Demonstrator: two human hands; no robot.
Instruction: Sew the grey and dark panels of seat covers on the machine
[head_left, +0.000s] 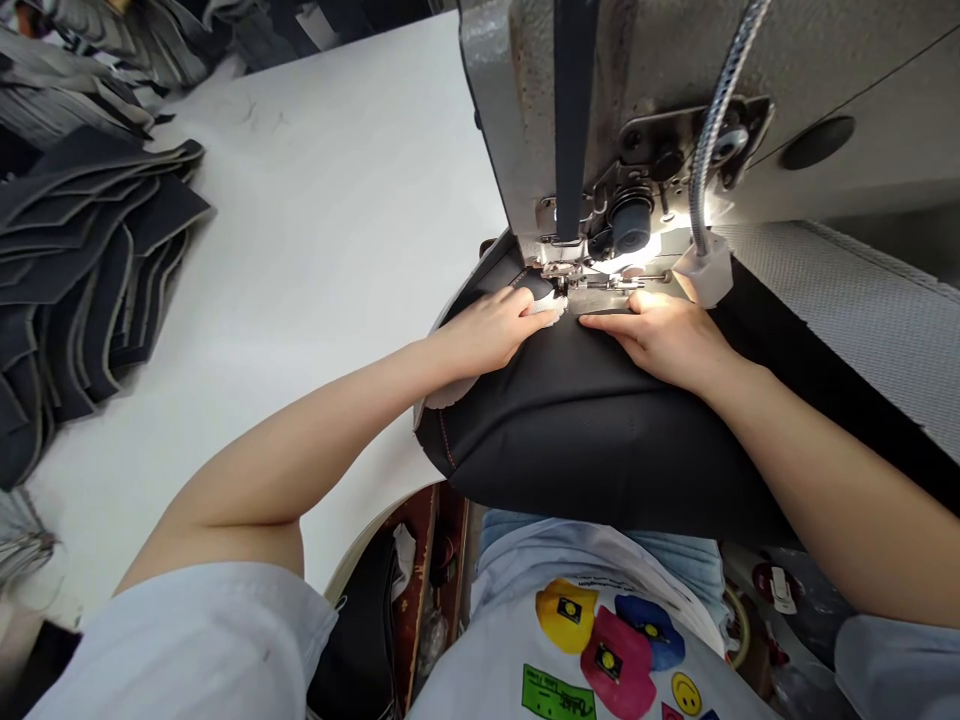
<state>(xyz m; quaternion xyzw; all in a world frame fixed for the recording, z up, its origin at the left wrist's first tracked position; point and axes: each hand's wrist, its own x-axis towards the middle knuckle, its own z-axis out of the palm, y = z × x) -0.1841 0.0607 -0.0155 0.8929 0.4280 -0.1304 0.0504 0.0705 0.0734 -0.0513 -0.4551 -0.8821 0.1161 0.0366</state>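
Note:
Black leather-like material (585,430) with a red stitched seam at its left lies under the presser foot of a sewing machine (525,130). My left hand (491,328) is just left of the foot, its thumb and forefinger closed on a folded edge where whitish backing shows. To the right of the foot, my right hand (664,335) rests on the black material, forefinger stretched toward the needle area and the fingers somewhat apart. A lamp (705,270) on a braided flexible neck stands beside the right hand and lights the needle area.
Dark cut pieces (90,270) are stacked on the white table (337,180) at the left, with more grey pieces behind them. Grey mesh-backed material (885,310) spreads to the right. Below the table's curved edge, a dark piece (360,630) hangs near a reddish-brown frame.

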